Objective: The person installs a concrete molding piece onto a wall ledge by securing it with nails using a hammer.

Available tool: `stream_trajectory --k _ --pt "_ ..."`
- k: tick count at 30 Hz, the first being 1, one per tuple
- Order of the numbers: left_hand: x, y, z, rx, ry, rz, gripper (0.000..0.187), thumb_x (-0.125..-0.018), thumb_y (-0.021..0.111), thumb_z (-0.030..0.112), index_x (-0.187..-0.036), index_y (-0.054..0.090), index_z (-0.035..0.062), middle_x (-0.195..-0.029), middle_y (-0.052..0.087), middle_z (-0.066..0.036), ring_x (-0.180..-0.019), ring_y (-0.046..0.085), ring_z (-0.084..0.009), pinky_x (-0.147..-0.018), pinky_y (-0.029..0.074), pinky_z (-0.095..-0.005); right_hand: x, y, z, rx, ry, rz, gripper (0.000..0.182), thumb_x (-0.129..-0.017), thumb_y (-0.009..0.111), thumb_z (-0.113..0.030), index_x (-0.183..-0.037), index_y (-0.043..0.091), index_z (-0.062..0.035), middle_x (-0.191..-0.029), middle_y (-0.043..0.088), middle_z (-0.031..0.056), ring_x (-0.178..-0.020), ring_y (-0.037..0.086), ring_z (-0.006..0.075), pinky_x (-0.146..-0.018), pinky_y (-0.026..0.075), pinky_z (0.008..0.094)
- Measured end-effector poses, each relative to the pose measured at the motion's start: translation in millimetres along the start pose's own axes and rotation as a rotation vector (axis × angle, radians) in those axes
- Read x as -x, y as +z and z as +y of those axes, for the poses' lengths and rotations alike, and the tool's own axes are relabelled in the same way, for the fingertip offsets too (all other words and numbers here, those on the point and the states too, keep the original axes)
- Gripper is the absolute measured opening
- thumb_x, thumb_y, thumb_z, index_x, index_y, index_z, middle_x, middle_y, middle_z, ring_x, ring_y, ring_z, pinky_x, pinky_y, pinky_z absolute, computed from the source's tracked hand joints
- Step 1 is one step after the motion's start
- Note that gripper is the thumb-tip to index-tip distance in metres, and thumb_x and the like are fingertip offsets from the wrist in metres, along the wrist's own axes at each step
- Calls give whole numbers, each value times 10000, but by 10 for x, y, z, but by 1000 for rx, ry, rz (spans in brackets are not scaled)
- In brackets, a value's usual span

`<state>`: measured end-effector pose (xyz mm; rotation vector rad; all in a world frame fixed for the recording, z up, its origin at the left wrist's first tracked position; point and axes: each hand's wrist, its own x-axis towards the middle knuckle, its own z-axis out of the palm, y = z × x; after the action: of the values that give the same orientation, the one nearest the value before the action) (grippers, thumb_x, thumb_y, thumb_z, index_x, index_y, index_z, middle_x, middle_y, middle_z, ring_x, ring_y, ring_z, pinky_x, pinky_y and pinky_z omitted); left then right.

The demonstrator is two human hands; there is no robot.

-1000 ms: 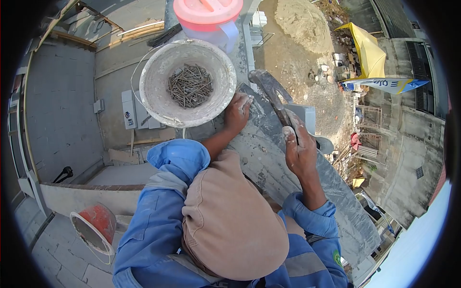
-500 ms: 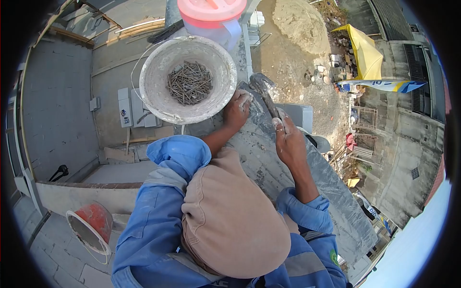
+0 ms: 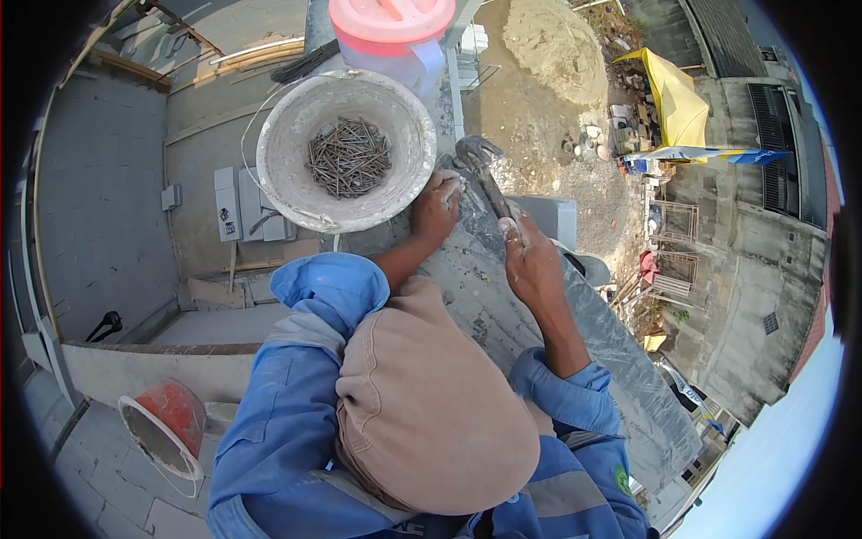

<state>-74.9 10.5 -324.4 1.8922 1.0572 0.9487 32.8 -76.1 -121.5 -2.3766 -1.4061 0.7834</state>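
Note:
My right hand (image 3: 536, 265) is wrapped round the handle of a claw hammer (image 3: 492, 191), whose metal head points away from me, just right of my left hand. My left hand (image 3: 435, 211) rests low on the grey slab (image 3: 476, 278), its fingers closed and pale with dust. Whatever those fingers may pinch is too small or hidden to make out. Close beside them stands a white, mortar-stained bucket (image 3: 278, 193) with a pile of nails (image 3: 348, 157) at its bottom.
Behind the bucket is a clear jug with a pink lid (image 3: 392, 20). A red bucket (image 3: 175, 418) lies tilted at lower left. Past the slab's right edge, the ground drops to a yard with a sand heap (image 3: 557, 49) and a yellow tarp (image 3: 672, 99).
My right hand and the hammer have shifted slightly left, bringing the hammer head closer to my left hand. My left hand stays by the bucket.

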Motion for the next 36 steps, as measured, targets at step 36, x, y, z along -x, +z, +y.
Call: stream_trajectory --k 36 --pt "-100 52 -70 31 -38 105 189 -870 676 155 -989 698 10 -1054 677 -148 -1018 624 -347 -945 464 -430 -150 177 231 187 38 -39 369 -1010 475 -300 -1233 586 -27 -799 647 310 -782 631 506 -685 475 566"
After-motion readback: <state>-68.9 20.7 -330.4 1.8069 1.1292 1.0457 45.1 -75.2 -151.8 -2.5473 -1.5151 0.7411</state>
